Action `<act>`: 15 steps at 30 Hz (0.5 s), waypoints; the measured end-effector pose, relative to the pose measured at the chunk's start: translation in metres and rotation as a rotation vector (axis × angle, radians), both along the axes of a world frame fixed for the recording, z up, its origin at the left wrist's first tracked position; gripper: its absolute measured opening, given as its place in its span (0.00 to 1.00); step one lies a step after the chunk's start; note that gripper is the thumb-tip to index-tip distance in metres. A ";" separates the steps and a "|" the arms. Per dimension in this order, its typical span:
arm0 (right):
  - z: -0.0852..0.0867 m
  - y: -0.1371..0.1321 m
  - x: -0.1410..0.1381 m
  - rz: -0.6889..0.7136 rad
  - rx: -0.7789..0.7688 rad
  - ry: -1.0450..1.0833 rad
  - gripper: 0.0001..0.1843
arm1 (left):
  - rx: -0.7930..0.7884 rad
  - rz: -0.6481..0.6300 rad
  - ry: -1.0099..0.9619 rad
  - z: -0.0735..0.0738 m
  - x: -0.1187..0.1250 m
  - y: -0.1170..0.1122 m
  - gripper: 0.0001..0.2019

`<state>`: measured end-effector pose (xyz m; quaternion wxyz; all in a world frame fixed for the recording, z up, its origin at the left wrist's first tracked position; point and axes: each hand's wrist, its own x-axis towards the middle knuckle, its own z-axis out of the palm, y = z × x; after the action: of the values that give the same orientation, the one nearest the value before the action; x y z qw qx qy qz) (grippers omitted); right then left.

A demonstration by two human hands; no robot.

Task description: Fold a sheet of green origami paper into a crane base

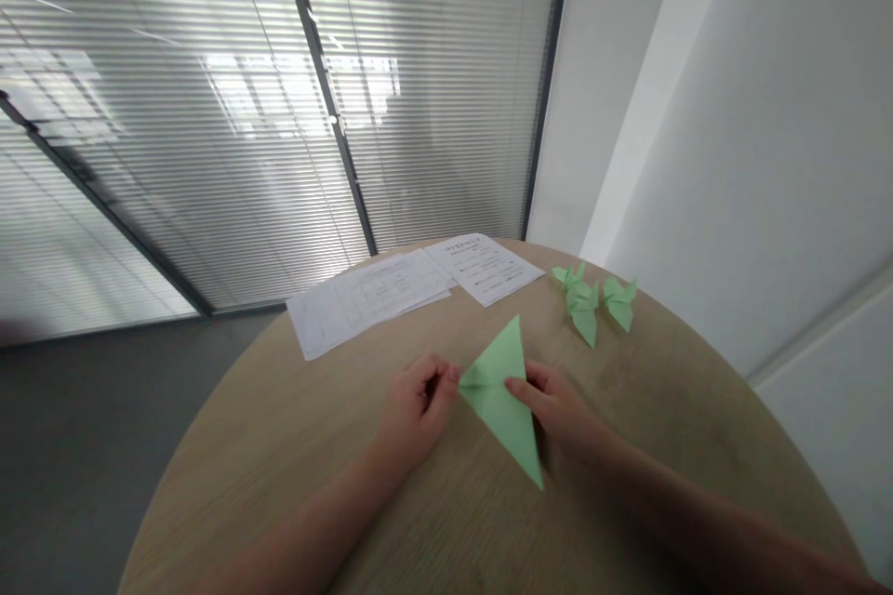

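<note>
A light green sheet of folded paper (503, 404), triangular in outline, is held between my two hands above the table. At its left corner, my left hand (417, 404) pinches the tip between thumb and forefinger. My right hand (551, 400) grips the long right edge, thumb on top and the other fingers behind the paper. A short crease runs inward from the pinched corner. The paper's underside is hidden from me.
Several green folded paper figures (583, 302) stand at the back right of the round wooden table (279, 446). Printed sheets (377, 293) lie along the far edge. Beyond are a glass partition with blinds (446, 112) and a white wall (788, 130) at right.
</note>
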<state>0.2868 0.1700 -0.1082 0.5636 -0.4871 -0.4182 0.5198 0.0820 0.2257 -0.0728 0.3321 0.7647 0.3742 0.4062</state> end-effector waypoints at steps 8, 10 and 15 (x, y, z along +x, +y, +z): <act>0.017 -0.013 -0.003 0.152 0.204 -0.142 0.19 | -0.145 -0.223 0.040 -0.009 0.009 -0.007 0.12; 0.017 -0.013 -0.003 0.193 0.266 -0.168 0.21 | -0.212 -0.259 -0.011 -0.011 0.010 -0.005 0.13; 0.007 -0.016 -0.008 0.266 0.273 -0.150 0.17 | -0.395 -0.413 -0.135 -0.014 0.011 -0.004 0.21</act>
<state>0.2786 0.1545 -0.1014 0.5183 -0.3840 -0.5862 0.4903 0.0926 0.2219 -0.0871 0.5746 0.7163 0.2594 0.2991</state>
